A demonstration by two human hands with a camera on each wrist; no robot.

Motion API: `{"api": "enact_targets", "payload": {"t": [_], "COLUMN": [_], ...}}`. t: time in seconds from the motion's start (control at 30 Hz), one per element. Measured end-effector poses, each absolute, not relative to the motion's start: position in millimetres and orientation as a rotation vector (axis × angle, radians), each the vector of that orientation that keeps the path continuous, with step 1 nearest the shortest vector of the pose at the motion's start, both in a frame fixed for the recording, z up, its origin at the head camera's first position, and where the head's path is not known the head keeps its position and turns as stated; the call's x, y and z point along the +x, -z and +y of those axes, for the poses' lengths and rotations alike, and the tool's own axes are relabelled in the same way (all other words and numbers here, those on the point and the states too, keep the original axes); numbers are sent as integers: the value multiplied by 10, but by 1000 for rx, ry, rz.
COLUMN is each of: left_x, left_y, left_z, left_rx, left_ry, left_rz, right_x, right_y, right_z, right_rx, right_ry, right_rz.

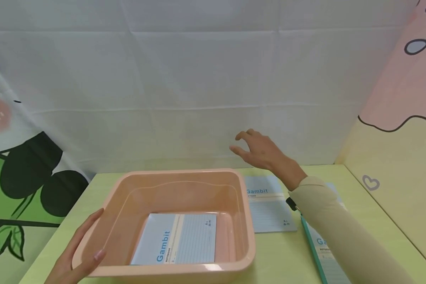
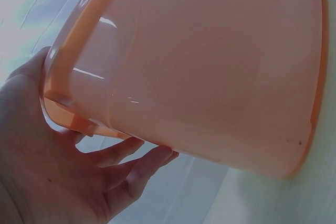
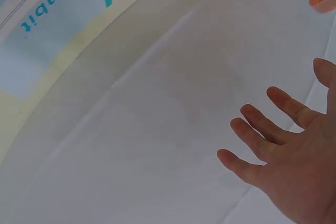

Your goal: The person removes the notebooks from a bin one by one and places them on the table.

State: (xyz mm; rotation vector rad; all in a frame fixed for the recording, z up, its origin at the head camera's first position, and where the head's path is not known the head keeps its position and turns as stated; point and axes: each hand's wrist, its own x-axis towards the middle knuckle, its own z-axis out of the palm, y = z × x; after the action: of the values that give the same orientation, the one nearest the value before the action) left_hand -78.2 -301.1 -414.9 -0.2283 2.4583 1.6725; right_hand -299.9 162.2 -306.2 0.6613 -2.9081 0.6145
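A peach plastic basin (image 1: 234,269) stands on the table, and a light blue Gambit notebook (image 1: 195,240) lies flat on its floor. My left hand (image 1: 79,248) holds the basin's near left corner, thumb over the rim and fingers along the outer side. In the left wrist view the fingers (image 2: 137,174) spread against the outer wall. Beyond the basin's right side, my right hand (image 1: 257,150) is raised above the table with nothing in it, fingers spread and slightly bent. Below it, a second notebook (image 1: 269,209) lies beside the basin.
A notebook with a teal edge (image 1: 323,252) lies farther right, partly hidden under my right forearm. Behind the table (image 1: 358,205) hangs a creased white cloth (image 1: 198,79). Printed panels (image 1: 394,157) border the right and left sides.
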Motion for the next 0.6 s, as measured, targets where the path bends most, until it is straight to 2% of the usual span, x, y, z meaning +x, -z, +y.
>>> {"api": "enact_targets", "payload": {"t": [0.6], "left_x": [-787], "left_y": [4117], "left_z": [-2994], "left_rx": [-260], "left_ry": [-1653], "left_rz": [2444], "right_x": [-2793], "right_y": [2756], "right_z": [959], "right_rx": [966], "right_ry": [-563], "right_rz": [-2805]}}
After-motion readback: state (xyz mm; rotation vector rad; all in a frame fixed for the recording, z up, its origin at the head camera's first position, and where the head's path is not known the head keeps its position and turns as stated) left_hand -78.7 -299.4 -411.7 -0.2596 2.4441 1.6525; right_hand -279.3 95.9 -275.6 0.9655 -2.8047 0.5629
